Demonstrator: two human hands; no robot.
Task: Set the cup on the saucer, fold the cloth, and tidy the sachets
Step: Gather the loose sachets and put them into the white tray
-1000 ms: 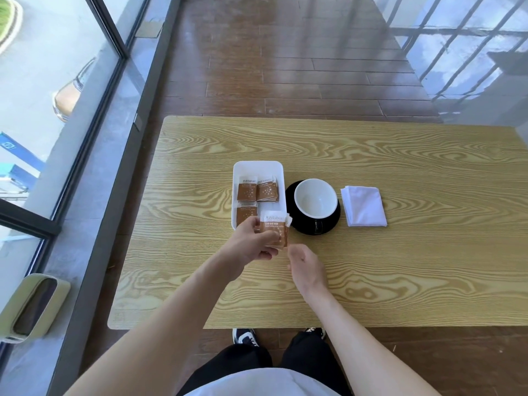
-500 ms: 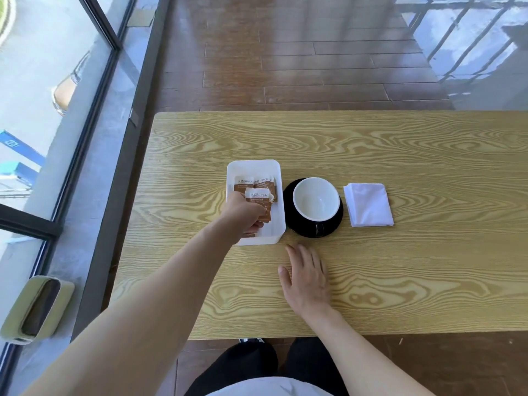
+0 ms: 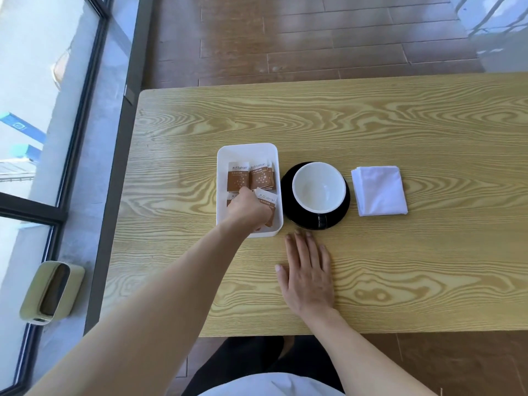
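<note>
Your tabletop: yellow-tan, bold swirly wood grain. Tray plain white. Sachets brown with white top band and white star speckles. Cup white, saucer glossy black. Cloth white, no pattern. Floor reddish-brown planks.

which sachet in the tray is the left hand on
The near-right sachet, lying tilted under the left hand in the white tray. The two far sachets lie flat and untouched.

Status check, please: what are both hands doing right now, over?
Left hand in tray on sachets. Right hand flat on table. Cup on saucer, cloth folded.
</note>
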